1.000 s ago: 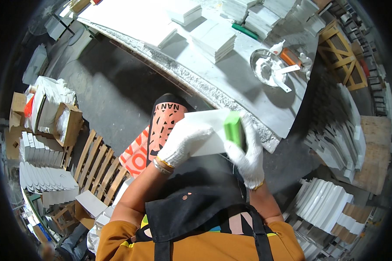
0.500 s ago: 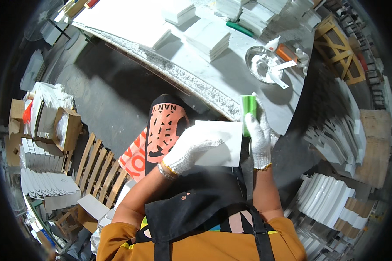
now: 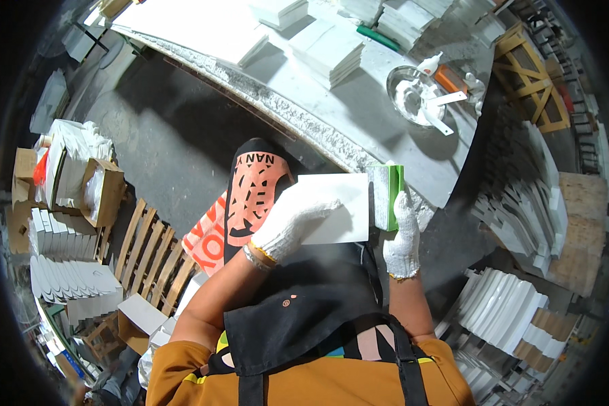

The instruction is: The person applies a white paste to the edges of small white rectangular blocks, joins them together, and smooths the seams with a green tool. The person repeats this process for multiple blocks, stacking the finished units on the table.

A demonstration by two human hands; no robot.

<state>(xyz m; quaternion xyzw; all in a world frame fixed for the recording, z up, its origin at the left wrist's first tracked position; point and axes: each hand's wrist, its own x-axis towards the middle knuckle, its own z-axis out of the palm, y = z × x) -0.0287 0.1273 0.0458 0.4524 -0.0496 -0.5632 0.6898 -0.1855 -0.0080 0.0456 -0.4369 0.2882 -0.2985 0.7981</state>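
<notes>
My left hand (image 3: 292, 223), in a white knit glove, is closed on a flat white square tile (image 3: 348, 220) above my lap. The thumb side lies over the tile's face; its other fingers are hidden underneath. Gripped in my gloved right hand (image 3: 403, 242) is a green sanding block (image 3: 398, 196) with a whitish, dusty flat face. That face is turned toward the tile's right edge, with a narrow gap between them. Both stand just in front of the near corner of the worktable (image 3: 446, 162).
Stacks of white tiles (image 3: 326, 53) stand on the table, with a green tool (image 3: 377, 38) beside them. A metal bowl (image 3: 390, 89) holds white paste and two spatulas (image 3: 446, 99). At left lie a wooden pallet (image 3: 145, 247) and cartons (image 3: 105, 196); white slabs (image 3: 497, 304) lean at right.
My right hand has come slightly toward me and turned the sanding block, so its whitish face shows more. The tile in my left hand has shifted a little up and left.
</notes>
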